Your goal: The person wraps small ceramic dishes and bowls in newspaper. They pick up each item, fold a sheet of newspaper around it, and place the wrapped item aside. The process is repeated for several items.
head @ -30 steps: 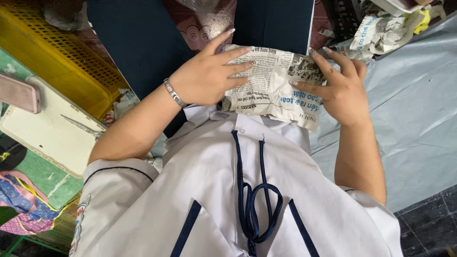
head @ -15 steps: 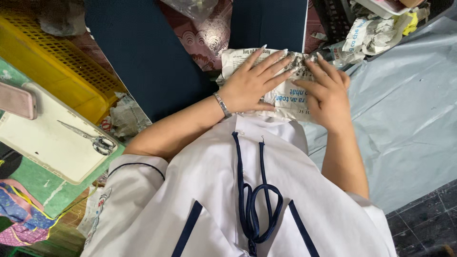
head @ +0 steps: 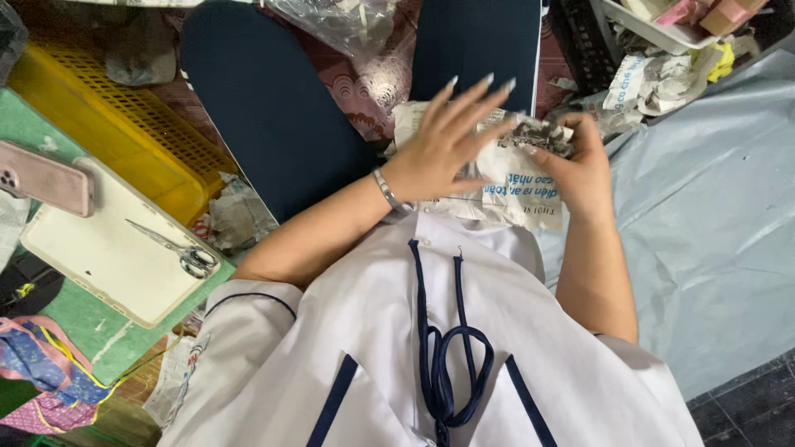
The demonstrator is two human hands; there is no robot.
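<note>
Nearest the camera is a white blouse (head: 397, 356) with a dark blue cord (head: 447, 364) tied in a loop at the chest. Just beyond it, on the lap, lies a crumpled newspaper bundle (head: 517, 186). The left hand (head: 443, 149), with a silver bracelet (head: 383, 189) at the wrist, lies flat on the bundle, its fingers (head: 472, 103) spread and straight, pressing down and gripping nothing. The right hand (head: 580, 170) is curled around the bundle's right edge, its fingers closed on a scrunched fold of the paper. To the left, a white tray (head: 99, 257) holds scissors (head: 178, 252), and a pink phone (head: 45, 178) lies at its upper corner. Behind that sits a yellow crate (head: 108, 124). To the right spreads a pale blue sheet (head: 712, 215). Farther off, dark blue trouser legs (head: 273, 108) stretch away, with a clear plastic bag (head: 348, 21) between them and more crumpled newspaper (head: 662, 83) at the upper right.
</note>
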